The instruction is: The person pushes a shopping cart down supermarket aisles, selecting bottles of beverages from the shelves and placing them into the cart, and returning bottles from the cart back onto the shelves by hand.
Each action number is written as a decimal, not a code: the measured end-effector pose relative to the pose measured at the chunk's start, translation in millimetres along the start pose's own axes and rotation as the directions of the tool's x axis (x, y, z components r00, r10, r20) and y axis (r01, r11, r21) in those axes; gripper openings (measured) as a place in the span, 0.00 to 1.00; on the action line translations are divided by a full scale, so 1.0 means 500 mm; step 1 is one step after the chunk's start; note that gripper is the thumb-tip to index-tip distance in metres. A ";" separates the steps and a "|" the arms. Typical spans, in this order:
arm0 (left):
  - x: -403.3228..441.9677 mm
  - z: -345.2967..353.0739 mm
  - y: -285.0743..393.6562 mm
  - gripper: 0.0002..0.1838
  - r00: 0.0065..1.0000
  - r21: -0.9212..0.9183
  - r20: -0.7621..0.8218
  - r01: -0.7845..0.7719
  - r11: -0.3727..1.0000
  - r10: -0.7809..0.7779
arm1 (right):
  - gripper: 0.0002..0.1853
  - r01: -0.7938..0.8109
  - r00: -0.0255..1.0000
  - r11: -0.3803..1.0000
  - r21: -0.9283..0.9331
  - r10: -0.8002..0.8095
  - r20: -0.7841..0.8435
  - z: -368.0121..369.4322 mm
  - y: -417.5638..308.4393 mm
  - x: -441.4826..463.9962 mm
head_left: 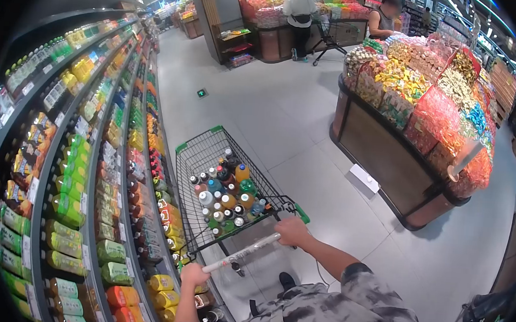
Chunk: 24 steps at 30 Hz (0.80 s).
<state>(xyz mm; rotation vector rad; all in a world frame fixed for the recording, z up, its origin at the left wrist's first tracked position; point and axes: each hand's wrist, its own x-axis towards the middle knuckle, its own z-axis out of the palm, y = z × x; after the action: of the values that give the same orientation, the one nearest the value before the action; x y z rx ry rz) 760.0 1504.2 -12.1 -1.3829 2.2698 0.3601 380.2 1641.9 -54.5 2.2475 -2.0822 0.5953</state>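
Both of my hands are wrapped round the white handle (242, 252) of a shopping cart. My left hand (194, 274) grips its left end, close to the drink shelves. At the right end, beside the green corner piece, is my right hand (292, 230), closed round the bar. In front of them is the cart's black wire basket (189, 156) with green corners. Several bottles (222, 197) stand in it, with white, black and other caps and orange, green, blue and dark contents.
Long shelves (95, 179) of bottled drinks run along the left. A display bin (390, 152) heaped with wrapped sweets stands at the right, a white box (363, 178) at its foot. Farther back are a person in white (298, 11) beside another cart (329, 40), and a person in stripes (382, 21).
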 end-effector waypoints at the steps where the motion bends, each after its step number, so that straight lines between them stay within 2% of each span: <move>1: 0.017 -0.009 -0.006 0.17 1.000 0.027 0.012 0.018 0.999 -0.018 | 0.10 0.011 1.000 1.000 0.003 -0.011 -0.003 0.006 0.007 0.019; 3: 0.053 -0.025 -0.015 0.16 0.999 0.017 -0.036 0.009 1.000 -0.008 | 0.09 0.015 1.000 1.000 0.001 -0.015 -0.004 0.020 0.022 0.063; 5: 0.087 -0.044 -0.023 0.16 0.995 0.025 -0.093 0.042 0.999 -0.039 | 0.10 0.022 0.997 0.999 0.035 -0.019 -0.074 0.031 0.034 0.103; 10: 0.186 -0.090 -0.055 0.15 0.990 0.043 -0.131 0.058 0.997 -0.052 | 0.09 0.005 0.997 1.000 0.024 -0.003 -0.072 0.068 0.063 0.203; 12: 0.222 -0.112 -0.065 0.14 0.988 0.056 -0.152 0.044 0.997 -0.035 | 0.08 -0.011 1.000 1.000 -0.002 0.011 -0.023 0.075 0.078 0.243; 22: 0.452 -0.222 -0.133 0.12 0.950 0.080 -0.306 -0.037 0.996 0.060 | 0.09 -0.076 0.997 0.997 -0.010 0.076 -0.004 0.111 0.148 0.473; 24: 0.494 -0.250 -0.139 0.12 0.958 0.079 -0.278 -0.044 0.996 0.064 | 0.10 -0.099 0.992 0.994 -0.037 0.101 0.073 0.112 0.163 0.518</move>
<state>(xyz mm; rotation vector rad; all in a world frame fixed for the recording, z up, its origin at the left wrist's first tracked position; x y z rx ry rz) 694.4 1226.8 -28.6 -1.4123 2.5250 0.1013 325.7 1370.1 -51.6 2.1920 -2.2335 0.4841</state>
